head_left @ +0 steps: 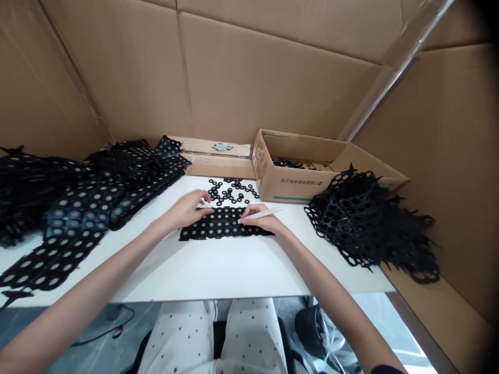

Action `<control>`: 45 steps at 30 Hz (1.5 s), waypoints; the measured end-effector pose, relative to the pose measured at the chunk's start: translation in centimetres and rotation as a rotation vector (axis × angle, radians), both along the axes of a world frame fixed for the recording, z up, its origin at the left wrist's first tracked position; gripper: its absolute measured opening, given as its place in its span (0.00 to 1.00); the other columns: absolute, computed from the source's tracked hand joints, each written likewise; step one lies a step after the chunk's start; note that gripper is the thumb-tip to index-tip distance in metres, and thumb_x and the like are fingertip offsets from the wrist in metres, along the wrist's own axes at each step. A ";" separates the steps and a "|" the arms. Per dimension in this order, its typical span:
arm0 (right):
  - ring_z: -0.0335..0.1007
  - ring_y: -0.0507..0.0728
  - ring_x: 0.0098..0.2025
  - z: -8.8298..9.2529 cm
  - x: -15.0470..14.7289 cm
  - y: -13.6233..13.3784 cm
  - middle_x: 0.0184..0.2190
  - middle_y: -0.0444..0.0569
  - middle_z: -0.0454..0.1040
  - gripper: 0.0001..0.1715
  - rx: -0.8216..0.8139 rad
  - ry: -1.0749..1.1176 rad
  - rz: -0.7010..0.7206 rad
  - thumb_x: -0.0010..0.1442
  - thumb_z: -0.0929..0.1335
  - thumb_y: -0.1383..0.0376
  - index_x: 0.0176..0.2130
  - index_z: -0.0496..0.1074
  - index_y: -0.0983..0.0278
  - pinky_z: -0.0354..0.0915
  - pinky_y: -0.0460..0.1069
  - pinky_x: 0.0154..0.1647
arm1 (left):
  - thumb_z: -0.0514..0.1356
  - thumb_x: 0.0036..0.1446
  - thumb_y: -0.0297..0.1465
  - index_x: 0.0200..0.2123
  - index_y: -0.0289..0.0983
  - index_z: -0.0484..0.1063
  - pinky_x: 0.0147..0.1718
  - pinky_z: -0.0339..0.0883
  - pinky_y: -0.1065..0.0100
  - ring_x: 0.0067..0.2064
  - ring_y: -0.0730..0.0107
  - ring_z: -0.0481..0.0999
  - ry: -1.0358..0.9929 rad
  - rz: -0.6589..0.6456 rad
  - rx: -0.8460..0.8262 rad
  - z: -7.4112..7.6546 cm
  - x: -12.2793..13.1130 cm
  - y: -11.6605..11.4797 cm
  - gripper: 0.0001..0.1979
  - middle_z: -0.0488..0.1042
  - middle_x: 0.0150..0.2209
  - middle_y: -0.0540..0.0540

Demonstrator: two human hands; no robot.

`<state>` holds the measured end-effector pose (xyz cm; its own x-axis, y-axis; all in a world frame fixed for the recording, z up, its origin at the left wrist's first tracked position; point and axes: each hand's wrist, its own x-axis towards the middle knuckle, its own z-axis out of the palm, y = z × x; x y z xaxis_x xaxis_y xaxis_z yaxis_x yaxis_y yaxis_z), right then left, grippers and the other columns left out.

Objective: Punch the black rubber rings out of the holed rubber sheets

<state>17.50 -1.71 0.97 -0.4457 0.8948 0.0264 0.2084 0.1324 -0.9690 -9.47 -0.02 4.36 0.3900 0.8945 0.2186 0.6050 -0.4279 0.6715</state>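
Note:
A black rubber-like sheet (pixel 222 228) with rows of round pale spots lies flat on the white table in front of me. My left hand (pixel 193 208) rests at the sheet's upper left edge, thumb and fingers apart, with nothing visible in it. A slim white pen-like tool (pixel 268 212) is held in my right hand (pixel 259 217), its tip pointing down toward the sheet's right half. Just beyond the sheet, small loose black rings (pixel 230 195) are scattered, some touching one another.
Stacked spotted black sheets (pixel 81 208) cover the left side. An open cardboard box (pixel 296 182) with small black pieces inside stands at the back right. A heap of punched-out black sheets (pixel 366 223) lies at the right edge. Tall cardboard walls (pixel 273 67) enclose the table (pixel 226 270).

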 end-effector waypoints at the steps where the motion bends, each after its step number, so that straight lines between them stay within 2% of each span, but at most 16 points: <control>1: 0.68 0.52 0.25 0.3 0.1 -0.1 0.24 0.46 0.73 0.12 -0.026 -0.001 0.006 0.44 0.72 0.63 0.28 0.71 0.68 0.61 0.43 0.25 | 0.64 0.42 0.40 0.34 0.40 0.70 0.35 0.60 0.71 0.36 0.66 0.71 0.036 -0.155 -0.062 0.0 1.2 0.0 0.16 0.72 0.35 0.48; 2: 0.68 0.52 0.26 0.5 0.3 -0.2 0.24 0.47 0.73 0.12 -0.046 -0.006 0.010 0.44 0.72 0.63 0.29 0.72 0.68 0.61 0.44 0.26 | 0.65 0.41 0.40 0.35 0.40 0.71 0.36 0.60 0.71 0.36 0.65 0.70 0.069 -0.275 -0.100 -0.1 2.3 0.1 0.17 0.72 0.35 0.48; 4: 0.68 0.52 0.26 0.7 0.7 -0.5 0.25 0.47 0.74 0.12 -0.053 -0.032 0.010 0.46 0.71 0.63 0.32 0.74 0.68 0.61 0.44 0.26 | 0.65 0.41 0.40 0.35 0.40 0.71 0.36 0.60 0.70 0.37 0.65 0.69 0.123 -0.372 -0.101 -0.6 3.9 0.4 0.17 0.71 0.35 0.47; 8: 0.67 0.52 0.28 0.3 1.1 -1.0 0.26 0.46 0.73 0.11 0.039 -0.030 -0.032 0.50 0.68 0.65 0.34 0.76 0.67 0.60 0.44 0.29 | 0.62 0.46 0.42 0.38 0.39 0.71 0.39 0.60 0.68 0.39 0.65 0.68 0.153 -0.375 -0.058 -2.0 4.2 0.9 0.17 0.68 0.37 0.46; 11: 0.66 0.52 0.28 -0.2 1.1 -1.2 0.25 0.46 0.73 0.11 0.060 0.043 -0.046 0.49 0.67 0.66 0.33 0.77 0.66 0.60 0.45 0.31 | 0.59 0.49 0.42 0.43 0.40 0.68 0.45 0.59 0.66 0.44 0.63 0.66 0.139 -0.383 -0.024 -2.7 3.7 0.7 0.19 0.66 0.42 0.44; 13: 0.65 0.52 0.27 -0.6 1.2 -1.1 0.24 0.46 0.73 0.11 0.042 0.140 -0.076 0.47 0.66 0.67 0.31 0.77 0.66 0.59 0.45 0.29 | 0.58 0.50 0.42 0.48 0.41 0.65 0.51 0.55 0.63 0.50 0.61 0.62 0.156 -0.396 0.004 -2.8 3.8 0.6 0.22 0.64 0.47 0.43; 16: 0.61 0.51 0.21 -1.1 1.6 -0.9 0.19 0.46 0.71 0.11 0.022 0.332 -0.211 0.43 0.63 0.68 0.24 0.75 0.67 0.56 0.44 0.23 | 0.59 0.50 0.41 0.52 0.40 0.62 0.55 0.52 0.61 0.54 0.59 0.58 0.233 -0.419 -0.001 -2.4 4.3 1.0 0.26 0.61 0.51 0.42; 19: 0.59 0.51 0.18 -1.3 2.2 -0.7 0.16 0.47 0.69 0.11 -0.006 0.371 -0.266 0.39 0.62 0.69 0.20 0.73 0.67 0.51 0.44 0.19 | 0.62 0.45 0.40 0.50 0.36 0.62 0.52 0.55 0.64 0.52 0.59 0.60 0.341 -0.398 -0.086 -1.4 5.2 1.8 0.29 0.63 0.50 0.41; 23: 0.58 0.51 0.18 -1.2 2.5 -0.6 0.16 0.47 0.69 0.11 -0.006 0.248 -0.174 0.38 0.62 0.69 0.20 0.73 0.67 0.51 0.44 0.19 | 0.66 0.34 0.40 0.48 0.34 0.65 0.46 0.59 0.68 0.48 0.58 0.66 0.511 -0.396 -0.234 0.3 7.0 3.2 0.35 0.67 0.48 0.41; 27: 0.58 0.51 0.19 -1.2 2.5 -0.7 0.15 0.46 0.68 0.11 0.063 0.224 -0.204 0.40 0.61 0.69 0.20 0.73 0.67 0.52 0.44 0.21 | 0.64 0.32 0.48 0.43 0.35 0.69 0.39 0.61 0.70 0.43 0.59 0.70 0.522 -0.390 -0.329 1.4 8.9 4.0 0.34 0.72 0.44 0.43; 30: 0.59 0.51 0.20 -1.2 2.5 -0.9 0.16 0.45 0.67 0.11 0.082 0.205 -0.207 0.41 0.62 0.69 0.21 0.73 0.67 0.53 0.44 0.22 | 0.63 0.31 0.52 0.42 0.34 0.70 0.38 0.61 0.70 0.42 0.59 0.70 0.484 -0.355 -0.308 1.2 10.0 4.1 0.36 0.73 0.42 0.42; 34: 0.61 0.51 0.22 -1.0 2.5 -1.1 0.17 0.45 0.68 0.11 0.107 0.157 -0.205 0.42 0.62 0.69 0.22 0.74 0.67 0.55 0.45 0.24 | 0.68 0.26 0.46 0.48 0.34 0.66 0.41 0.61 0.71 0.47 0.57 0.68 0.447 -0.297 -0.315 0.5 10.7 4.2 0.43 0.69 0.48 0.41; 37: 0.61 0.52 0.23 -1.0 2.6 -1.2 0.18 0.45 0.68 0.11 0.116 0.156 -0.205 0.42 0.62 0.70 0.23 0.74 0.67 0.55 0.45 0.25 | 0.69 0.26 0.41 0.51 0.34 0.62 0.42 0.60 0.72 0.49 0.58 0.66 0.404 -0.252 -0.371 0.0 10.8 4.1 0.44 0.66 0.51 0.41; 40: 0.61 0.52 0.23 -0.9 2.7 -1.2 0.19 0.45 0.68 0.10 0.118 0.159 -0.185 0.43 0.62 0.70 0.24 0.73 0.67 0.55 0.45 0.26 | 0.68 0.28 0.38 0.49 0.35 0.63 0.39 0.60 0.73 0.46 0.60 0.67 0.306 -0.228 -0.393 -0.5 10.6 3.9 0.40 0.68 0.46 0.44; 45: 0.60 0.51 0.25 -0.7 2.7 -1.2 0.20 0.44 0.67 0.09 0.125 0.139 -0.117 0.44 0.63 0.69 0.25 0.72 0.67 0.55 0.45 0.27 | 0.67 0.27 0.35 0.44 0.37 0.64 0.30 0.57 0.74 0.36 0.66 0.67 0.165 -0.160 -0.377 -1.1 10.4 3.2 0.34 0.67 0.32 0.51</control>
<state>20.18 -2.95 0.24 -0.3232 0.9260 0.1948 0.0945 0.2364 -0.9670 0.97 3.20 3.23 0.5327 0.8251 -0.1883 0.6629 -0.2685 0.6989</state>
